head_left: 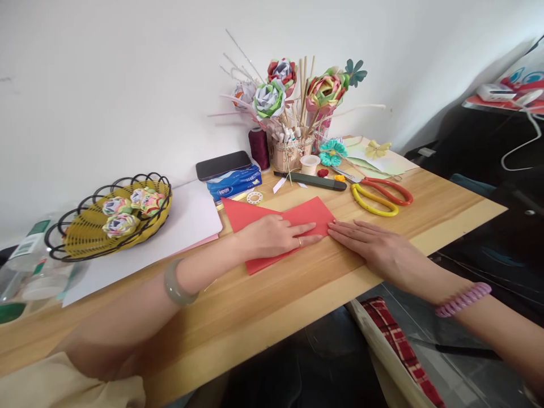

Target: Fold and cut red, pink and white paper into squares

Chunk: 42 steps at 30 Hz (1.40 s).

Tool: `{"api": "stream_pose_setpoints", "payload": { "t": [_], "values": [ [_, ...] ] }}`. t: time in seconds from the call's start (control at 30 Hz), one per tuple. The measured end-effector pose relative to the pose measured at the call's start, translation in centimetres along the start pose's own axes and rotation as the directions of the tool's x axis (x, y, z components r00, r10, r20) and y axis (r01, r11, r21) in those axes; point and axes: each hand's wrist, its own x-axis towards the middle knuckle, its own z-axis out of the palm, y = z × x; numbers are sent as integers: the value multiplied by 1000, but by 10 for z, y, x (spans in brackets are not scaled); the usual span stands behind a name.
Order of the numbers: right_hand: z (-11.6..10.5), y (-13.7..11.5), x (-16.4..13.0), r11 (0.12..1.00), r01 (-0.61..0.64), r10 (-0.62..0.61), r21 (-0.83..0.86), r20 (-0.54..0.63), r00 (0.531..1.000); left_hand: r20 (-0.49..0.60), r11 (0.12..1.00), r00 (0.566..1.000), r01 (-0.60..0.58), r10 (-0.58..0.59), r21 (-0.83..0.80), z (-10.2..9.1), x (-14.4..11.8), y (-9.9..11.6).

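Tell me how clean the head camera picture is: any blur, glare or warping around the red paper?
Head view: red paper and both hands, left hand, right hand, are sharp and evenly lit; no glare; wide-angle warping bends the table edge; bottle at the left border looks blurred.

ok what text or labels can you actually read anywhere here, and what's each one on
None can be read.
Blue tissue pack: white printing, too blurred.
Clear bottle: green label, too small.
Round tape roll: markings unreadable.
Red paper under the left hand and right hand: blank.

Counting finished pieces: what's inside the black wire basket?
The black wire basket holds three folded paper flowers on a yellow lining. Anything beneath them is covered.
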Motion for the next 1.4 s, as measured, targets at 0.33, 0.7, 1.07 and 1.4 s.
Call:
{"api": "stream_pose_setpoints", "payload": {
  "t": [0.33,0.7,1.07,1.4],
  "values": [
    [-3,-8,-1,996,-24,26,-84,23,999,160,995,987,9,-25,100,-21,-20,13],
    [4,-6,-5,997,-64,64,-42,-11,998,151,999,987,40,-45,36,-45,-95,35],
    [7,-12,-3,980,-185,176,-68,-117,977,205,971,964,197,-166,-137,-40,-132,46],
    [10,-100,53,994,79,-80,76,0,997,248,966,954,209,-168,-153,-38,-133,45]
  ]
}}
